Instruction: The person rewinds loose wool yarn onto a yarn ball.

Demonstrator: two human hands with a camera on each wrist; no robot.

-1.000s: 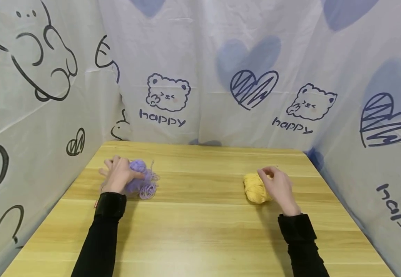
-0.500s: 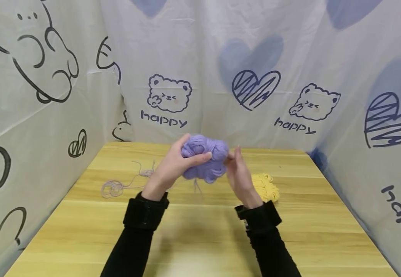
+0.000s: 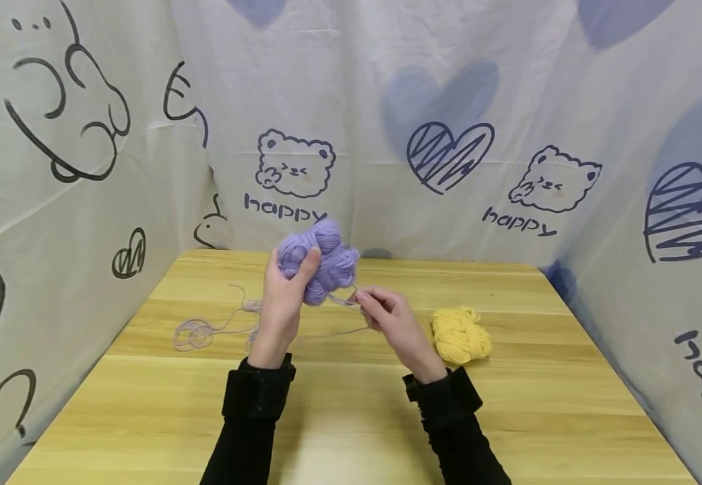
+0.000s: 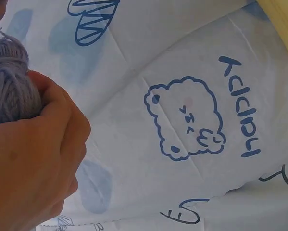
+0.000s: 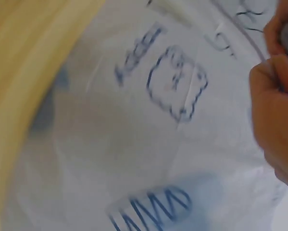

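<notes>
A ball of purple yarn (image 3: 329, 259) is held up above the table by my left hand (image 3: 283, 296), thumb across its front and fingers behind it. In the left wrist view the left hand (image 4: 38, 149) curls around the yarn ball (image 4: 11, 82). My right hand (image 3: 396, 323) pinches a purple strand just right of and below the ball; in the right wrist view that hand (image 5: 278, 110) shows curled fingers. Loose purple yarn (image 3: 195, 334) lies looped on the table at the left, partly hidden behind the left hand. A yellow yarn ball (image 3: 461, 335) rests right of my right hand.
The wooden table (image 3: 351, 417) carries the loose yarn and the yellow ball. A white cloth (image 3: 363, 101) printed with bears and hearts hangs behind the table and along both sides.
My left hand has lifted the purple yarn ball from the left of the table to the middle. The right hand has left the yellow ball and now pinches a purple strand.
</notes>
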